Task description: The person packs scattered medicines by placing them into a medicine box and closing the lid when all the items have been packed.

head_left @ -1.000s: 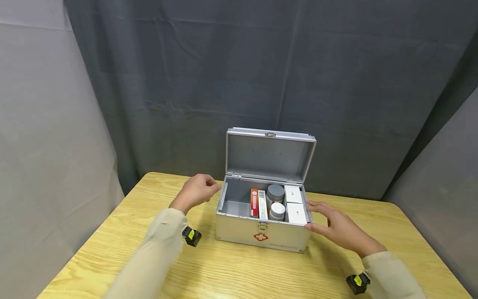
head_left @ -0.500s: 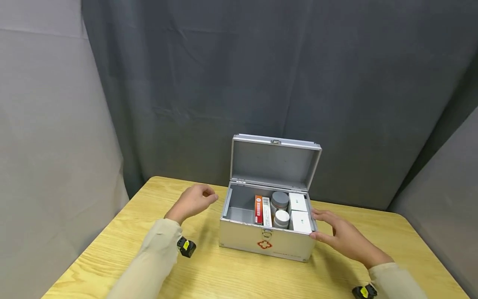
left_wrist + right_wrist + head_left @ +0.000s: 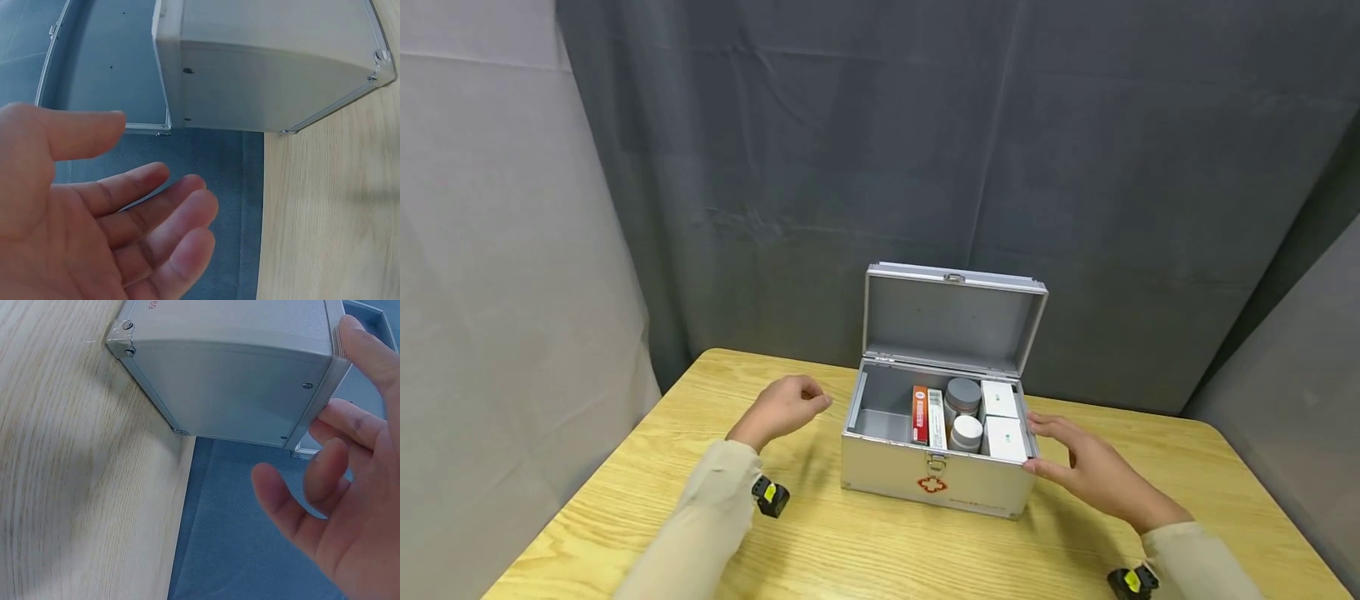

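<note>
A silver first-aid box [image 3: 887, 468] with a red cross emblem stands on the table, its lid [image 3: 951, 321] raised. Inside, toward the right, are a red carton [image 3: 920, 414], a slim white carton [image 3: 937, 422], a grey-capped bottle [image 3: 963, 394], a white-capped bottle [image 3: 966, 432] and two white boxes [image 3: 1004, 438]. My left hand [image 3: 780, 410] hovers left of the box, apart from it; the left wrist view shows its loosely bent fingers [image 3: 162, 219] holding nothing. My right hand [image 3: 1093, 475] rests thumb and fingertips along the box's right rim, its other fingers loose in the right wrist view.
The wooden table [image 3: 850, 550] extends around the box on both sides and in front. Behind it hangs a dark grey curtain [image 3: 775, 167], with paler cloth [image 3: 497, 250] at the left. The left part of the box's inside shows its bare grey lining.
My left hand has drawn a little left and back, away from the box. My right hand stays at the right rim. The head view has shifted slightly.
</note>
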`<state>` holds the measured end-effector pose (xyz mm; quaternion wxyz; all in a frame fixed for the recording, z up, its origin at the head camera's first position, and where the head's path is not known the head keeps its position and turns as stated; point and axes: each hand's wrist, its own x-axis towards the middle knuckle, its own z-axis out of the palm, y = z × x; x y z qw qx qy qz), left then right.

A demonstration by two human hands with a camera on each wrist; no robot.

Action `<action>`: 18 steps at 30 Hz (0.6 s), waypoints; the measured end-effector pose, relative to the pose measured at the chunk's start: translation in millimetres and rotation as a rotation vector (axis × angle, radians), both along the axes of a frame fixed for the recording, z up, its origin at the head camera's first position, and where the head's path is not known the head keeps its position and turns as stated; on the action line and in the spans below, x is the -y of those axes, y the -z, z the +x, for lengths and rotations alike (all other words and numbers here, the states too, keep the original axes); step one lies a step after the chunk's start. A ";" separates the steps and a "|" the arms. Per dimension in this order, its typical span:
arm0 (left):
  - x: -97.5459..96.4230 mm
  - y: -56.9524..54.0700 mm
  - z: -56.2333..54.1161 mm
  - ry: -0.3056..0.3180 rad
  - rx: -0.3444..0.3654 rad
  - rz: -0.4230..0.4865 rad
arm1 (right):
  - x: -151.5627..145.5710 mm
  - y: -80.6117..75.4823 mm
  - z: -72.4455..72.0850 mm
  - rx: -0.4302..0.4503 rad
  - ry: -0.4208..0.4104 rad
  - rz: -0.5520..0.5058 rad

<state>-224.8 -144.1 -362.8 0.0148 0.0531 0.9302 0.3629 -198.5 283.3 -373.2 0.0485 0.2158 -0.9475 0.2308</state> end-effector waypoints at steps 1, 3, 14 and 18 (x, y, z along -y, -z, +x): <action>0.9 0.7 0.0 -0.004 -0.001 0.005 | 0.5 -0.4 -0.2 -0.006 0.000 0.004; 2.3 2.0 -0.1 -0.011 -0.001 0.016 | 1.8 -0.8 0.4 -0.021 0.000 0.013; 1.8 12.7 -4.8 0.027 0.013 0.035 | -1.2 -1.0 6.9 -0.082 -0.006 0.044; 10.8 13.7 -6.3 0.019 0.024 0.043 | 1.4 -4.5 -1.7 -0.077 -0.029 0.084</action>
